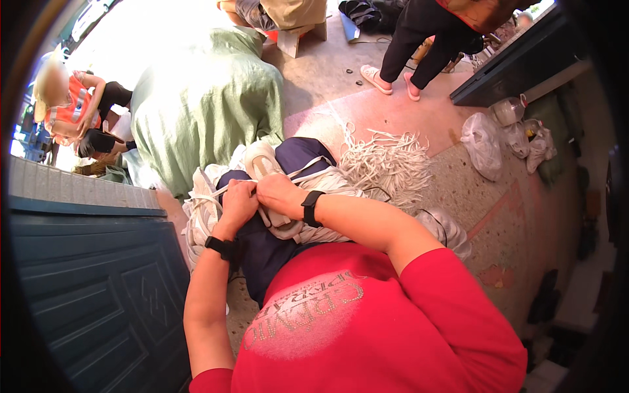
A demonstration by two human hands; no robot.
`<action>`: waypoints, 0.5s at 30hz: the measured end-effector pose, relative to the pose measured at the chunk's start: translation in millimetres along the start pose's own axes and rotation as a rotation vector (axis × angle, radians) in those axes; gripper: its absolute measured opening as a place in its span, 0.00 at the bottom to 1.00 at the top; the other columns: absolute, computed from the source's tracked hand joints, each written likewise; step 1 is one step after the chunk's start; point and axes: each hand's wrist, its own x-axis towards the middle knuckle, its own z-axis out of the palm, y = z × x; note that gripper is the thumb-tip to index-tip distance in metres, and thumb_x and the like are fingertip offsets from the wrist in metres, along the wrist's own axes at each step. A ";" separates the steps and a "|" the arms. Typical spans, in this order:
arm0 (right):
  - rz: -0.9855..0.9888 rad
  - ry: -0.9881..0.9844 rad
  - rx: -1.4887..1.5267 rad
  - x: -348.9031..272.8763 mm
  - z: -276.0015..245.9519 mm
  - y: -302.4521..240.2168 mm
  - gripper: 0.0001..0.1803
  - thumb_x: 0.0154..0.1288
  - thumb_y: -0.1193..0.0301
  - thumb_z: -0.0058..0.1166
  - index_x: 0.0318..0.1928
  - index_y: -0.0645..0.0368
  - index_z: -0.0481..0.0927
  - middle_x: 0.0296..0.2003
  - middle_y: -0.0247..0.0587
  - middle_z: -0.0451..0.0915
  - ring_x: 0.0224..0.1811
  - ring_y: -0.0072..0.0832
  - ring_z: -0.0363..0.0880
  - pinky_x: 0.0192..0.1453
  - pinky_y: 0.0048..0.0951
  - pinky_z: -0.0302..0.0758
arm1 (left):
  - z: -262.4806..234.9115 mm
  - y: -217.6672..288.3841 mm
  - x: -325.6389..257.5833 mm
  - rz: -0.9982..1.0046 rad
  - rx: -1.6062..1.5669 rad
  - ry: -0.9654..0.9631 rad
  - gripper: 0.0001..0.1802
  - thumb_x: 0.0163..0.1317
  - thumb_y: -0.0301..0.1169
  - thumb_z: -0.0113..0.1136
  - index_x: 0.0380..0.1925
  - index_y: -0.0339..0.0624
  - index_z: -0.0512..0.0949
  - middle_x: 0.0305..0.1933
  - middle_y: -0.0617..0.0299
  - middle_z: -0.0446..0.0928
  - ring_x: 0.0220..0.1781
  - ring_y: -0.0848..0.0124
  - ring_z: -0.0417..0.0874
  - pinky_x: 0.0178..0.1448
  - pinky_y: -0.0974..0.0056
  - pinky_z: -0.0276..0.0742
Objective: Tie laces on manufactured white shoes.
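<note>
From the head view, your left hand [237, 202] and right hand [278, 194] meet over your lap, each grip closed on a white shoe [262, 164] and its white lace [216, 191] (fingertips hidden, so how tightly you cannot tell). A pile of white laces [386, 160] lies just beyond on the floor [472, 190].

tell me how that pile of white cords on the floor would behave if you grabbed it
The white cords would probably be floppy: they lie in loose, curving strands. Likely light for their bulk. They may tangle and trail, since many strands cross.
</note>
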 end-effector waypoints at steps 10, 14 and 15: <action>0.019 -0.264 0.300 -53.5 -51.7 9.2 0.11 0.51 0.70 0.45 0.25 0.66 0.76 0.26 0.52 0.78 0.31 0.43 0.79 0.33 0.40 0.74 | -1.3 57.4 -40.5 0.050 0.172 0.396 0.12 0.48 0.32 0.57 0.36 0.48 0.77 0.43 0.60 0.75 0.49 0.56 0.70 0.50 0.54 0.66; 0.135 -0.207 0.761 -107.0 -83.9 42.3 0.14 0.53 0.67 0.40 0.28 0.66 0.75 0.28 0.57 0.76 0.34 0.46 0.76 0.38 0.41 0.71 | -11.2 75.6 -37.5 0.382 0.140 0.355 0.11 0.49 0.29 0.58 0.35 0.46 0.76 0.39 0.60 0.75 0.50 0.55 0.69 0.53 0.55 0.63; 0.134 -0.131 0.830 -112.1 -83.8 55.4 0.14 0.54 0.67 0.41 0.29 0.65 0.76 0.28 0.58 0.75 0.34 0.46 0.75 0.39 0.40 0.70 | -12.4 75.0 -30.2 0.490 0.010 0.296 0.10 0.49 0.27 0.57 0.34 0.45 0.76 0.37 0.58 0.75 0.48 0.55 0.70 0.51 0.56 0.65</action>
